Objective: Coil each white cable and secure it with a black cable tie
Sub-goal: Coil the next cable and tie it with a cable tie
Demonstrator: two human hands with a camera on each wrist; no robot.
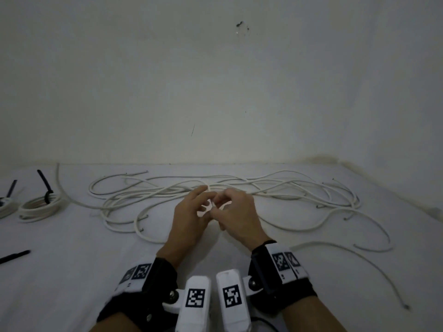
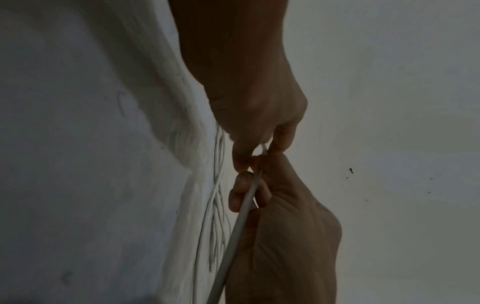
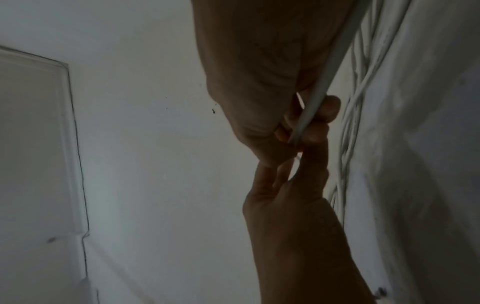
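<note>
Fingers of left hand (image 1: 189, 218) and right hand (image 1: 236, 212) pinch one thin, smooth, round white cable (image 2: 242, 214)

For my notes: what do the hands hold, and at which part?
Both hands, left and right, pinch one white cable at one spot; which part cannot be told.

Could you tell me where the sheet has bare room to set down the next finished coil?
Bare sheet lies between the loose black tie, the tied coil and the left hand. Loose cables crowd the middle and right.
</note>
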